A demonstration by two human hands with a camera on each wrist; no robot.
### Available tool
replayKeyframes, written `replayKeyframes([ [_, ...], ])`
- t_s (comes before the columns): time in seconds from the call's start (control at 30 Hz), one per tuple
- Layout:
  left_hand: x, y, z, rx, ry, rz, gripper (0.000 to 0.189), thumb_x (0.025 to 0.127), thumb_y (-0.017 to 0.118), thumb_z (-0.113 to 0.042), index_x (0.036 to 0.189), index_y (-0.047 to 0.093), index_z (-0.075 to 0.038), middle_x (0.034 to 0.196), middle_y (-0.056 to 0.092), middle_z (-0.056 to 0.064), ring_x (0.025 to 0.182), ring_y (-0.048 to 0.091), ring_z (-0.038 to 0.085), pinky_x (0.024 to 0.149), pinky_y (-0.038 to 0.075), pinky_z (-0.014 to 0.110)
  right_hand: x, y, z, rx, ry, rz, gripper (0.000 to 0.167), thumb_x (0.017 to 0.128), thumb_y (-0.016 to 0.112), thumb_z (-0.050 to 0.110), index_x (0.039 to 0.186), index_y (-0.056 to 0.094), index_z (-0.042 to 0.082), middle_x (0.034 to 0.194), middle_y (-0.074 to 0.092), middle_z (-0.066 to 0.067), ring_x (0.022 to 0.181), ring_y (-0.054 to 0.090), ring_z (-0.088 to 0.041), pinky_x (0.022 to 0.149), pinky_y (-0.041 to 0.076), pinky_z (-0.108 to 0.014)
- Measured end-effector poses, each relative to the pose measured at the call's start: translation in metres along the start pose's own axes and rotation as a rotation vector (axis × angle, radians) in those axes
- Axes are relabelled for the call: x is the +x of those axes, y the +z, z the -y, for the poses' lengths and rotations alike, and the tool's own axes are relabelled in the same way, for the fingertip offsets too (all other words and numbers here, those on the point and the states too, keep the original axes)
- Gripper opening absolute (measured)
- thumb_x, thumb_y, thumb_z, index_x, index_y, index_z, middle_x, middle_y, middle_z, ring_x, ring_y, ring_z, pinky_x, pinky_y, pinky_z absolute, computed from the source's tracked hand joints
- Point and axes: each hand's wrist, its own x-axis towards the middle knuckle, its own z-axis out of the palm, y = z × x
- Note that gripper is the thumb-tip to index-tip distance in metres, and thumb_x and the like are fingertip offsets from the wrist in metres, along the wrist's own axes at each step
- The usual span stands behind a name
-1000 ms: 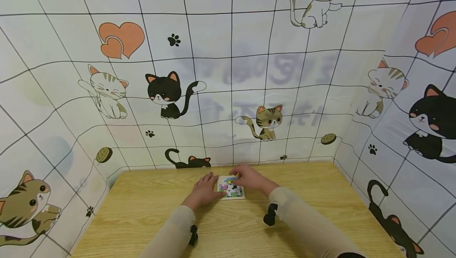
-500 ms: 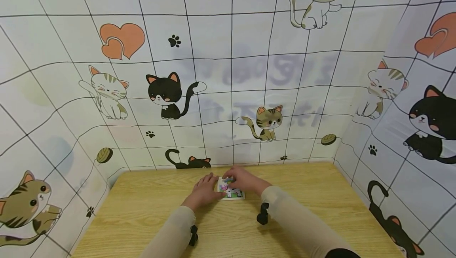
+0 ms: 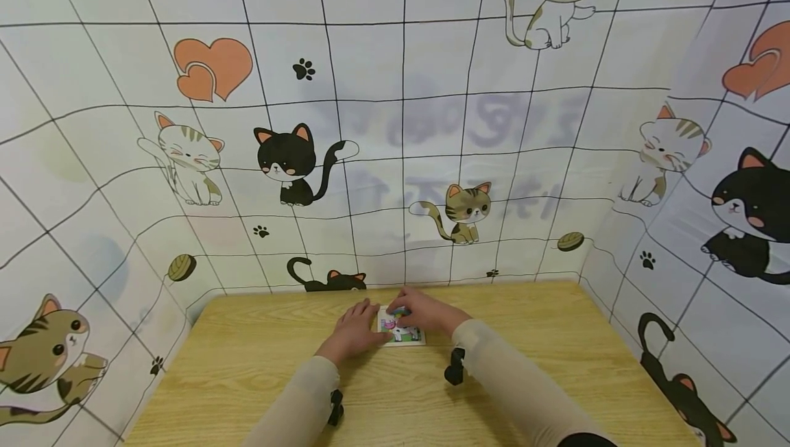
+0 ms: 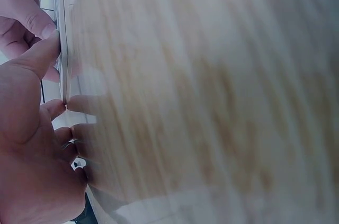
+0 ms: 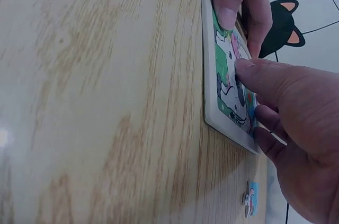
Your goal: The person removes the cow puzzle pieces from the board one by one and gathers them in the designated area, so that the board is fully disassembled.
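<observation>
A small jigsaw puzzle point(image 3: 404, 335) in a white tray lies near the table's far edge, showing a pink animal and a black-and-white cow. My left hand point(image 3: 353, 334) holds the tray at its left side, thumb over the near left corner and fingers against the side edge. Over the puzzle's upper part bends my right hand point(image 3: 428, 311). Its thumb point(image 5: 259, 73) touches the picture, and the other fingers curl down at the far side. Whether a piece is pinched between them is hidden. Much of the puzzle's top lies behind this hand.
A loose puzzle piece point(image 5: 251, 199) lies on the wooden table point(image 3: 395, 399) beyond the tray's right side. Cloth printed with cats and grid lines point(image 3: 370, 179) hangs behind the table and along both sides.
My right hand has moved left across the top of the puzzle over the past second, then stayed nearly still. The left hand and tray have kept their place.
</observation>
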Motion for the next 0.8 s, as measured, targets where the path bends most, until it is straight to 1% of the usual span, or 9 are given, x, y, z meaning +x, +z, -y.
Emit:
replayKeyframes([
  [0.07, -0.001, -0.003, -0.003, -0.015, -0.006, 0.000, 0.090, 0.101, 0.073, -0.063, 0.168, 0.046, -0.008, 0.177, 0.029, 0.024, 0.160, 0.027, 0.056, 0.123, 0.021, 0.080, 0.000, 0.000, -0.002, 0.001, -0.003, -0.003, 0.033, 0.107, 0.076, 0.012, 0.140, 0.075, 0.009, 0.123, 0.059, -0.012, 0.106, 0.058, -0.031, 0.091, 0.050, -0.038],
  [0.2, 0.003, 0.001, 0.001, -0.016, -0.025, -0.002, 0.092, 0.101, 0.073, -0.065, 0.169, 0.045, -0.010, 0.180, 0.026, 0.022, 0.163, 0.024, 0.053, 0.125, 0.019, 0.078, 0.002, 0.001, -0.005, -0.004, -0.014, -0.004, 0.032, 0.106, 0.077, 0.012, 0.139, 0.076, 0.009, 0.125, 0.059, -0.011, 0.108, 0.058, -0.029, 0.094, 0.051, -0.040],
  [0.3, 0.007, 0.007, 0.007, -0.001, -0.027, -0.005, 0.093, 0.100, 0.072, -0.067, 0.170, 0.044, -0.012, 0.181, 0.025, 0.020, 0.164, 0.023, 0.052, 0.126, 0.019, 0.077, 0.003, 0.002, -0.006, -0.012, -0.017, 0.001, 0.033, 0.107, 0.077, 0.012, 0.139, 0.075, 0.009, 0.128, 0.059, -0.010, 0.112, 0.058, -0.029, 0.099, 0.052, -0.044],
  [0.37, 0.008, 0.008, 0.008, -0.002, -0.029, -0.004, 0.093, 0.100, 0.072, -0.067, 0.170, 0.044, -0.013, 0.181, 0.024, 0.019, 0.164, 0.023, 0.051, 0.126, 0.019, 0.077, 0.003, 0.002, -0.005, -0.010, -0.015, 0.002, 0.033, 0.107, 0.077, 0.012, 0.139, 0.075, 0.009, 0.129, 0.059, -0.009, 0.113, 0.059, -0.029, 0.100, 0.052, -0.045],
  [0.53, 0.007, 0.006, 0.007, -0.013, -0.045, 0.005, 0.093, 0.099, 0.073, -0.066, 0.171, 0.044, -0.014, 0.182, 0.024, 0.017, 0.164, 0.022, 0.051, 0.127, 0.019, 0.076, 0.004, 0.003, -0.006, -0.002, -0.006, -0.006, 0.031, 0.106, 0.078, 0.012, 0.137, 0.076, 0.009, 0.128, 0.060, -0.010, 0.113, 0.059, -0.029, 0.101, 0.052, -0.046],
  [0.57, 0.004, 0.003, 0.002, -0.011, -0.049, 0.010, 0.091, 0.100, 0.074, -0.064, 0.170, 0.044, -0.013, 0.181, 0.024, 0.018, 0.164, 0.022, 0.051, 0.127, 0.019, 0.076, 0.004, 0.003, -0.006, -0.001, -0.005, -0.008, 0.031, 0.106, 0.078, 0.012, 0.137, 0.076, 0.009, 0.128, 0.059, -0.010, 0.113, 0.059, -0.029, 0.101, 0.052, -0.046],
  [0.6, 0.004, 0.003, 0.001, -0.005, -0.044, 0.003, 0.091, 0.100, 0.074, -0.064, 0.170, 0.045, -0.012, 0.180, 0.026, 0.020, 0.163, 0.023, 0.052, 0.126, 0.020, 0.077, 0.004, 0.003, -0.006, 0.000, -0.005, -0.010, 0.031, 0.106, 0.078, 0.012, 0.136, 0.076, 0.009, 0.128, 0.060, -0.011, 0.114, 0.059, -0.029, 0.101, 0.053, -0.046],
  [0.67, 0.000, -0.001, -0.004, -0.011, -0.039, 0.003, 0.089, 0.101, 0.075, -0.061, 0.169, 0.046, -0.010, 0.180, 0.026, 0.021, 0.163, 0.024, 0.052, 0.125, 0.021, 0.077, 0.005, 0.003, -0.007, 0.006, -0.006, -0.011, 0.031, 0.106, 0.078, 0.012, 0.136, 0.076, 0.010, 0.129, 0.059, -0.011, 0.115, 0.060, -0.029, 0.102, 0.053, -0.047],
  [0.8, 0.001, 0.000, -0.003, 0.012, -0.027, 0.000, 0.093, 0.100, 0.074, -0.064, 0.168, 0.046, -0.008, 0.178, 0.027, 0.024, 0.161, 0.025, 0.055, 0.123, 0.022, 0.079, 0.006, 0.005, -0.011, 0.017, -0.009, -0.025, 0.029, 0.105, 0.079, 0.012, 0.134, 0.077, 0.012, 0.129, 0.060, -0.011, 0.115, 0.058, -0.027, 0.102, 0.053, -0.048],
])
